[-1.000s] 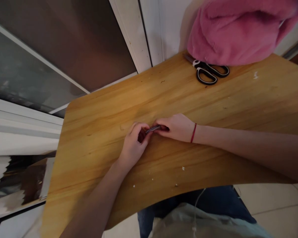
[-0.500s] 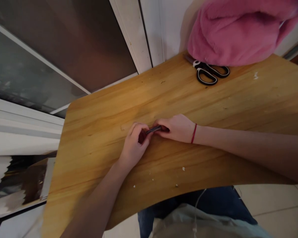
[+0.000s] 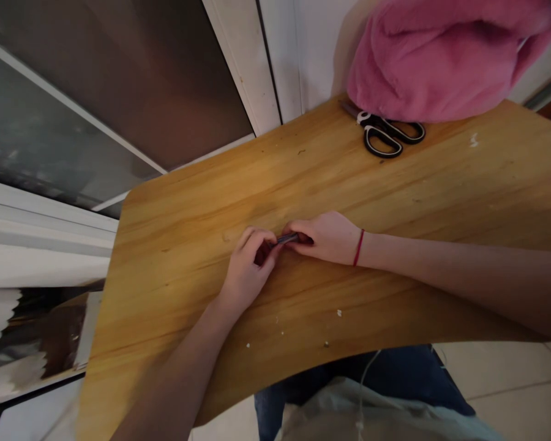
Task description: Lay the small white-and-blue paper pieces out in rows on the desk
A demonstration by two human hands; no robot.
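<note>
A small, thin dark stick-like piece (image 3: 286,238) is held between both hands, just over the middle of the table. My left hand (image 3: 251,263) pinches its left end between thumb and fingers. My right hand (image 3: 324,237), with a red cord at the wrist, grips its right end, the fingers curled round it. Only a short length shows between the fingertips; its ends are hidden, and its exact kind cannot be made out.
Black-handled scissors (image 3: 383,136) lie on the wooden table (image 3: 188,208) at the back, their blades towards the wall. Beside them sits a pink plush cloth thing (image 3: 436,67). Small white scraps (image 3: 339,313) dot the near part. A glass-panelled frame (image 3: 229,61) borders the left rear edge.
My left fingers have shifted very slightly along the dark piece, and its angle looks a little flatter. My right hand stays in place.
</note>
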